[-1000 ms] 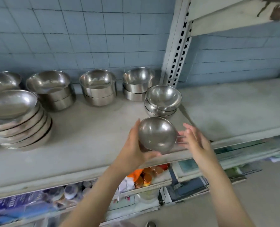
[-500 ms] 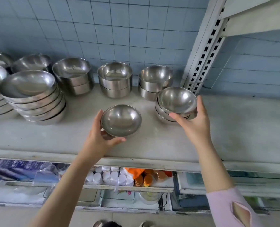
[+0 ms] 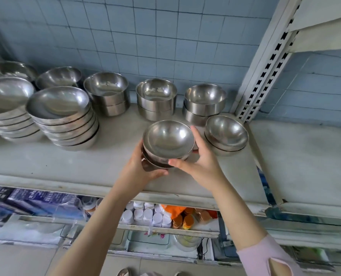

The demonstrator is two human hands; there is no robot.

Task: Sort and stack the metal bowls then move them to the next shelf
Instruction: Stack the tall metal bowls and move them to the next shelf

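Two small round metal bowls (image 3: 168, 138) sit nested one in the other above the front of the grey shelf (image 3: 66, 166). My left hand (image 3: 143, 172) cups the lower bowl from the left and below. My right hand (image 3: 201, 164) grips the upper bowl's right side, thumb under the rim. Just to the right stands a short stack of like bowls (image 3: 226, 134). Along the wall are three stacks of straight-sided bowls (image 3: 155, 98). Two tall stacks of wide shallow bowls (image 3: 64, 116) fill the left.
A white slotted upright post (image 3: 265, 62) divides this shelf from the neighbouring shelf (image 3: 309, 162) on the right, which has an upper board above it. Below the shelf lie white bottles (image 3: 143, 213), orange-capped jars (image 3: 185, 220) and plastic-wrapped packs.
My right hand took a bowl off the short stack at the right and brought it left onto the bowl in my left hand. The view shifted left.
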